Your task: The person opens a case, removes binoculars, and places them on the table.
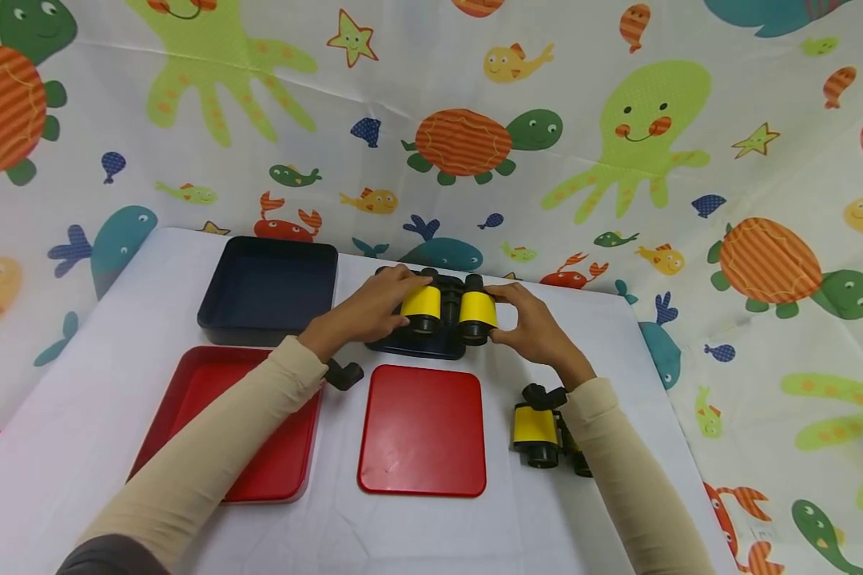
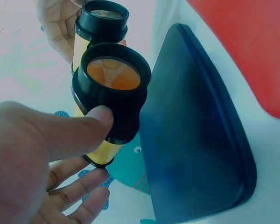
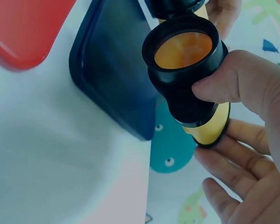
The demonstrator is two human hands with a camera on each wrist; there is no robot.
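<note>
A pair of yellow and black binoculars (image 1: 478, 307) is held above a dark blue tray-like lid (image 1: 415, 345) near the back of the table. My left hand (image 1: 365, 310) grips its left barrel, thumb on the black end by the lens in the left wrist view. My right hand (image 1: 534, 326) grips the other barrel (image 3: 189, 100), thumb on one side and fingers on the other. Orange-tinted lenses (image 2: 114, 73) show in both wrist views. A second pair of yellow and black binoculars (image 1: 535, 426) lies on the table, partly hidden by the right forearm.
At the left, a dark blue open box (image 1: 269, 327) stands behind a red tray (image 1: 288, 487), which the left forearm partly covers. A flat red lid (image 1: 423, 431) lies mid-table. Behind the white table (image 1: 446, 535) hangs a sea-animal curtain (image 1: 417, 72).
</note>
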